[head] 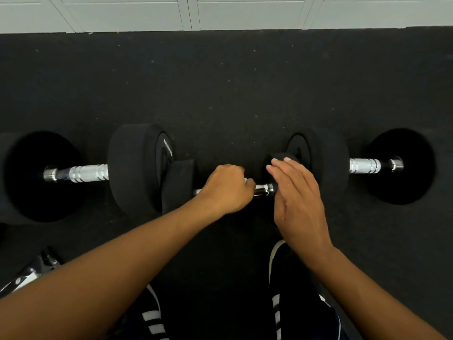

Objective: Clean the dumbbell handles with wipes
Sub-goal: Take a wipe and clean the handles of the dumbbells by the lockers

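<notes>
A small black dumbbell lies in the middle of the floor, with its left head (178, 185) and its right head (278, 158) joined by a chrome handle (264, 189). My left hand (226, 188) is closed around that handle, and a small pale scrap shows at the fingertips; whether it is a wipe I cannot tell. My right hand (295, 200) rests flat with fingers straight against the right head, holding nothing. A large dumbbell on the left has a bare chrome handle (78, 173). Another large dumbbell on the right shows its chrome handle (365, 165).
Black rubber flooring (225, 89) runs back to a white panelled wall (191, 13). My black shoes with white stripes (289, 285) stand just below the small dumbbell. A shiny chrome and white object (31, 272) lies at the lower left.
</notes>
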The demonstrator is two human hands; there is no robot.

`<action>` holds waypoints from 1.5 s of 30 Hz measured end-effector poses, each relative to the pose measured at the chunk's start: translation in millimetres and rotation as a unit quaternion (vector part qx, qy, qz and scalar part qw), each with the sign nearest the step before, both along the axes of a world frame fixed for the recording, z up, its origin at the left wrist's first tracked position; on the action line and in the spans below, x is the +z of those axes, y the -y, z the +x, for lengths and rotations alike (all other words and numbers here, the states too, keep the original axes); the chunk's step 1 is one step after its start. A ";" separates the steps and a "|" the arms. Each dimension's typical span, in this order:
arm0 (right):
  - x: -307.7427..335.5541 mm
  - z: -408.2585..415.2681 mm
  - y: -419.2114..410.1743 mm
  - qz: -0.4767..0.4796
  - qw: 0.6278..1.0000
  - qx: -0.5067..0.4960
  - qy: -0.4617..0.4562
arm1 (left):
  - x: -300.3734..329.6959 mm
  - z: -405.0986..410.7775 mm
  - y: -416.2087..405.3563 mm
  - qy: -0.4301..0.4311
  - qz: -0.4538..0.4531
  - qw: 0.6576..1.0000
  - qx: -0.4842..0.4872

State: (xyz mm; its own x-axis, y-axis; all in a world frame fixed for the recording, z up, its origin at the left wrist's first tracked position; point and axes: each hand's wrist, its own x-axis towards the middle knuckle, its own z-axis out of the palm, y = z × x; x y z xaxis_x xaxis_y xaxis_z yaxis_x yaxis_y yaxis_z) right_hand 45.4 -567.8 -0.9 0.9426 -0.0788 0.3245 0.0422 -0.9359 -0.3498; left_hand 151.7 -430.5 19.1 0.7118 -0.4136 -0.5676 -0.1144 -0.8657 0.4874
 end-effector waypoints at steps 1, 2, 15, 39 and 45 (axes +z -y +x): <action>-0.3 0.1 -0.2 -0.001 1.000 0.000 0.001 | 0.3 5.1 5.2 -0.032 0.024 0.999 0.005; -0.5 0.1 -0.3 -0.004 1.000 0.000 0.002 | 1.9 10.2 9.2 -0.065 0.045 0.997 0.007; 0.1 1.2 1.6 -0.010 1.000 0.000 0.000 | -4.3 33.1 0.7 -0.193 0.005 0.981 0.022; 0.4 2.4 1.8 0.005 1.000 -0.004 0.007 | -6.1 -12.3 -9.0 0.185 -0.083 0.948 -0.245; -3.0 2.4 2.3 -0.003 1.000 -0.001 0.020 | -19.6 -47.0 -20.3 0.305 -0.056 0.913 -0.264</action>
State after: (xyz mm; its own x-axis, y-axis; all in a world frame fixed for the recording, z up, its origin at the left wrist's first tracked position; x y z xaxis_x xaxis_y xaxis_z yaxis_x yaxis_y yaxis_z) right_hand 47.8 -570.1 -3.9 0.9289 -0.0786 0.3618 0.0536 -0.9384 -0.3415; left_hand 104.7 -410.1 -0.6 0.5657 -0.8220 -0.0653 -0.7817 -0.5598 0.2749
